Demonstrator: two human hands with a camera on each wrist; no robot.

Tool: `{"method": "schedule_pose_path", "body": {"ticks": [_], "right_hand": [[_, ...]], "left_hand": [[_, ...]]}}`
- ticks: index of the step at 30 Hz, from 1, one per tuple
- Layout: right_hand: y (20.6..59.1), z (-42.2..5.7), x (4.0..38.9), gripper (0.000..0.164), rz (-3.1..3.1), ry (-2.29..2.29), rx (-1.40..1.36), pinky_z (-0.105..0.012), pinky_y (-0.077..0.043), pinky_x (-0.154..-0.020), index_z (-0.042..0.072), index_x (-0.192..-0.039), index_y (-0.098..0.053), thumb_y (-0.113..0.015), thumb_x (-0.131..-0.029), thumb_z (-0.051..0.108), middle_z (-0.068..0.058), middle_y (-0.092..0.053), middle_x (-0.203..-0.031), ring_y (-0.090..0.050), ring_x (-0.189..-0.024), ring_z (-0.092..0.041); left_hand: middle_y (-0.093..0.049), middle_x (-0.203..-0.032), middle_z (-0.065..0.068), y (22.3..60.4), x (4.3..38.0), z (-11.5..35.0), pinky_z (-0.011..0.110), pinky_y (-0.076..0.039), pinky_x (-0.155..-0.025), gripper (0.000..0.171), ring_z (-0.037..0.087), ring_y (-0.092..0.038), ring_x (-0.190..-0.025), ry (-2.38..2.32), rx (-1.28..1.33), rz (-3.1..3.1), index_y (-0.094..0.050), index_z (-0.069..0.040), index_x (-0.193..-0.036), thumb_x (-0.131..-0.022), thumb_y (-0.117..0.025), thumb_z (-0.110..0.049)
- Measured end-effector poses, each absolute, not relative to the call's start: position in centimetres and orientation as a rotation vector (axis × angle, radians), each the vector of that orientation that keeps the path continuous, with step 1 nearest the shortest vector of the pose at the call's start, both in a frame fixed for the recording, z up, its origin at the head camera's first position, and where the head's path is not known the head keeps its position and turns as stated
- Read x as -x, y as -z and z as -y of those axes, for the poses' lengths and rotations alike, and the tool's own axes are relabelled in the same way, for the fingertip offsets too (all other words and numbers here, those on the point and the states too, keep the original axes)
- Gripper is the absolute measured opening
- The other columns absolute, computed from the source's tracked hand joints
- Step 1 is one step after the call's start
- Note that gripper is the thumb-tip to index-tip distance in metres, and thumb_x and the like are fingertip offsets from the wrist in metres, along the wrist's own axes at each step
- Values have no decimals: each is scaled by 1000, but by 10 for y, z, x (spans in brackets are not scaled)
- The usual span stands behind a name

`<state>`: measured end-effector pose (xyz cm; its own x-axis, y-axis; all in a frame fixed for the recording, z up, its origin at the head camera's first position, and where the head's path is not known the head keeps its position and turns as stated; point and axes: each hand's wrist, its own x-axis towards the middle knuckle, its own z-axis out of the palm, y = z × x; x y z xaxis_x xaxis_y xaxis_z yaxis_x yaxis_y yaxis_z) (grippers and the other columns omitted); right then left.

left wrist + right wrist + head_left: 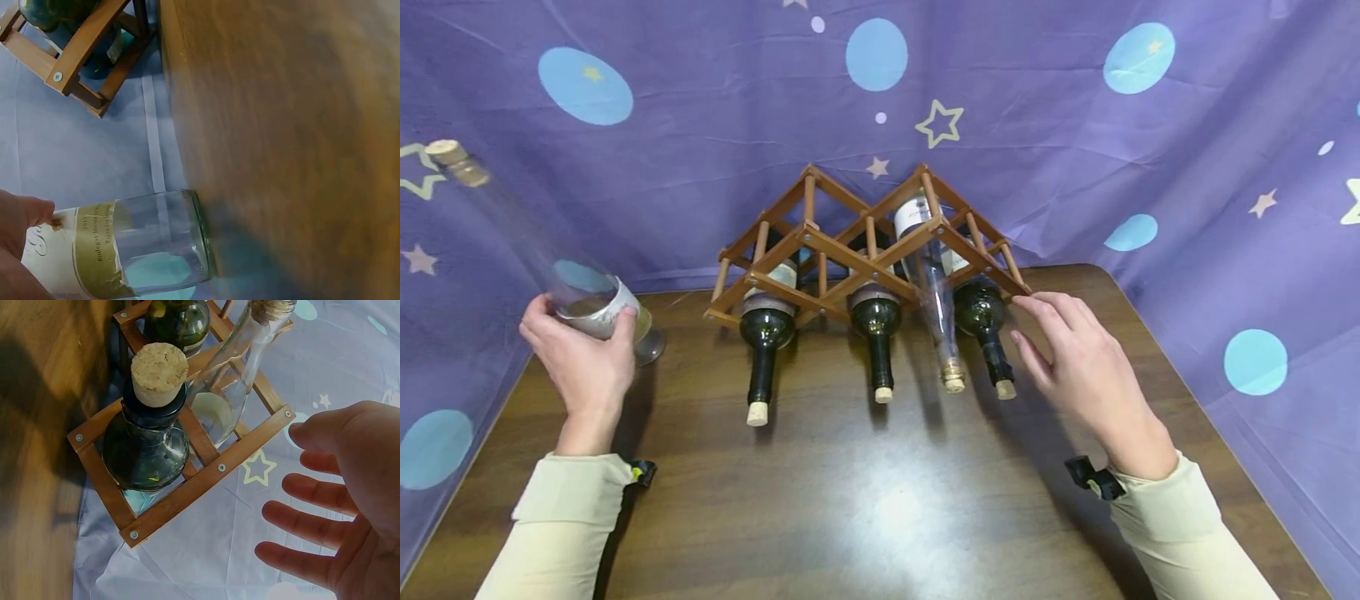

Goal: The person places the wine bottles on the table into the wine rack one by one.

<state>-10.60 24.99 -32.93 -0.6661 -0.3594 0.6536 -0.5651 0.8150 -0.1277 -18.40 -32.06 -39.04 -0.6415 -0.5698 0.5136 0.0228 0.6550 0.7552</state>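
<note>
A folding wooden wine rack (820,250) stands at the back of the brown table (850,500). Three dark green corked bottles (765,333) lie in its lower slots, and a clear corked bottle (934,292) lies in an upper slot. My left hand (583,354) grips the labelled base of another clear corked bottle (527,242), held tilted at the table's left edge; the same bottle (137,250) shows in the left wrist view. My right hand (1075,358) hovers open by the rack's right end (206,475), fingers spread, beside the rightmost green bottle (150,437).
A purple cloth (1075,150) with blue dots and stars hangs behind the table and drapes both sides. The table's front half is bare wood. Bottle necks stick out forward from the rack toward me.
</note>
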Motion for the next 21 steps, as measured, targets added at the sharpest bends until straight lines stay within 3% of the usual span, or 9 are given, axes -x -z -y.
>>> {"method": "schedule_pose_path", "body": {"ticks": [12,21], "right_hand": [[327,-247,106,42,2325,-468,-691,-56,-55,-94,2,-135,-67,-73,-95,13,-17,-67,-124,-63,-113,-38],[328,-249,104,42,2331,-467,-682,-56,-55,-94,2,-135,-67,-73,-95,15,-16,-67,-124,-63,-114,-37]], "left_hand": [[-47,-154,15,384,187,320,27,-29,-121,85,27,-46,-143,1068,-539,2151,-32,-11,-153,-87,-83,-23],[-48,-150,14,386,185,317,28,-31,-119,82,24,-49,-139,1105,-553,2140,-34,-11,-151,-87,-83,-24]]}}
